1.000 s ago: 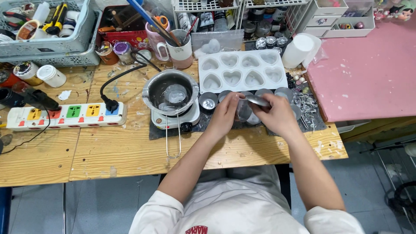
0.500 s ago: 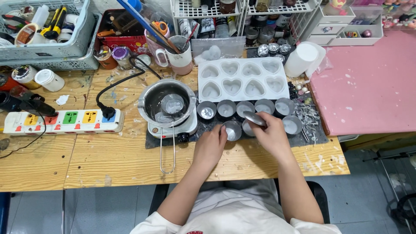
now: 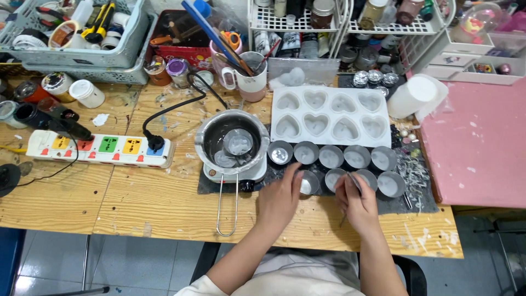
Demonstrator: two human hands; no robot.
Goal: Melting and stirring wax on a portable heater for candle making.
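I read the scene from the head camera. My left hand (image 3: 280,198) lies loosely curled on the dark mat (image 3: 230,186), its fingertips (image 3: 296,174) touching the rim of a small round metal tin (image 3: 308,182) in the front row. Whether it actually grips the tin I cannot tell; it looks more like steadying. My right hand (image 3: 356,203) is closed in a pinch around a thin metal tool (image 3: 353,181), held like a pen, its upper end just beside the next tin (image 3: 334,178).

The tins stand in two rows on the mat, between the white heart-shaped mould (image 3: 329,116) behind and the table edge (image 3: 164,219) in front. A steel melting pot (image 3: 232,141) sits on a small hot plate to their left.

Handling notes, as judgement:
- The tin appears thin-walled and light; it will likely slide or tip under a sideways push.
- Smooth metal, possibly waxy, so expect a slippery surface.
- Take hold across the rim at opposite sides, with light pressure, since the wall may dent.
- Keep it upright; the contents look pale and may be soft.
- The tool looks stiff and slender; grip near the middle.
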